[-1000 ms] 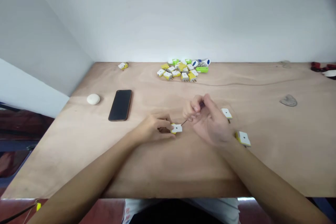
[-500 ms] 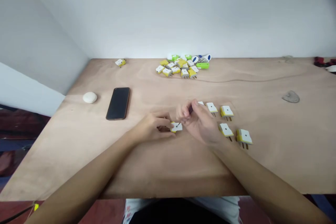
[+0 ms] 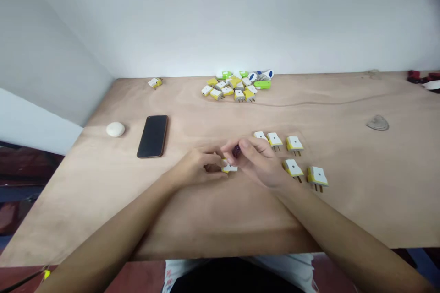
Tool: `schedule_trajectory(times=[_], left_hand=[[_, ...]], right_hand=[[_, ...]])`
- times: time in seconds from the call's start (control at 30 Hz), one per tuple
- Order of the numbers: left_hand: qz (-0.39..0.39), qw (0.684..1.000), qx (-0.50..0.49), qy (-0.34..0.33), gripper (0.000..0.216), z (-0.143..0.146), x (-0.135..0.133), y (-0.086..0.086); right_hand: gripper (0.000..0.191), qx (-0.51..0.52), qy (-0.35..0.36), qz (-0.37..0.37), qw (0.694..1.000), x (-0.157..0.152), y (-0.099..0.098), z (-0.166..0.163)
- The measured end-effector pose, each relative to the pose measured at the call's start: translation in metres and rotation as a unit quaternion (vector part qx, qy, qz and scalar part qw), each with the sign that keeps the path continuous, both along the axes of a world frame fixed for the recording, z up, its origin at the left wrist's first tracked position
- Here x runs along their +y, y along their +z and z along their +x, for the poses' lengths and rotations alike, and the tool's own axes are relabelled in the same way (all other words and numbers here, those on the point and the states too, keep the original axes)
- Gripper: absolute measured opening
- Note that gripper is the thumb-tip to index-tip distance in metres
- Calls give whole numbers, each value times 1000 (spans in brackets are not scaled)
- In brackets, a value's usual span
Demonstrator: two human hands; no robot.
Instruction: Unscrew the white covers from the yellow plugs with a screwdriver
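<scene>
My left hand [image 3: 196, 165] rests on the table, its fingers closed around a white and yellow electric plug [image 3: 233, 168] lying face up. Just above that plug, my right hand [image 3: 260, 163] grips the dark handle of a small screwdriver [image 3: 236, 150] between thumb and fingers. The screwdriver's tip is hidden behind the right hand's fingers. Several similar plugs stand right of this hand, among them one plug [image 3: 317, 175] at the near right and another plug [image 3: 293, 167] beside it. Each shows a small hole in its white top, with metal pins facing me.
A black phone [image 3: 153, 136] and a white oval object [image 3: 115, 129] lie to the left. Against the wall is a pile of plugs [image 3: 227, 91], with a lone plug [image 3: 155, 83] farther left. A grey flat piece [image 3: 377, 122] lies on the right of the wooden table [image 3: 354, 210].
My right hand has tipped leftward over the plug, and the screwdriver's handle now shows while its shaft is hidden. My left hand keeps its hold. The view has shifted slightly.
</scene>
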State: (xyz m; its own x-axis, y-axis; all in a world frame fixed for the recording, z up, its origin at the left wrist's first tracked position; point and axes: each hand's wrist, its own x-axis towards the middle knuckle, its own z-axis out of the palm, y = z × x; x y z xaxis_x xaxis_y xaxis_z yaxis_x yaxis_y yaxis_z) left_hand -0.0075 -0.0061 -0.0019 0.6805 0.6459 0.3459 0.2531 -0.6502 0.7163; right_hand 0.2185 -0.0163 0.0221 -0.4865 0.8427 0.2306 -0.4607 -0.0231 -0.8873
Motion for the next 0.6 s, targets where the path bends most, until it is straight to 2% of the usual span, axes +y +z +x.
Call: schedule_trajectory(times=[0.07, 0.17, 0.23, 0.47, 0.6], left_hand=[[4, 1000, 6, 6, 11, 1, -1, 1], [-1, 1000, 16, 18, 14, 2, -2, 2], [-1, 1000, 14, 17, 16, 3, -2, 2], [-10, 1000, 13, -7, 11, 2, -1, 6], [3, 1000, 7, -7, 14, 2, 0, 3]], right_hand=[[28, -15, 11, 8, 1000, -1, 0, -1], [23, -19, -21, 1, 1000, -1, -1, -4], [25, -8, -29, -2, 1000, 0, -2, -5], [28, -1, 11, -7, 1000, 5, 6, 1], [37, -1, 10, -22, 1000, 4, 10, 2]])
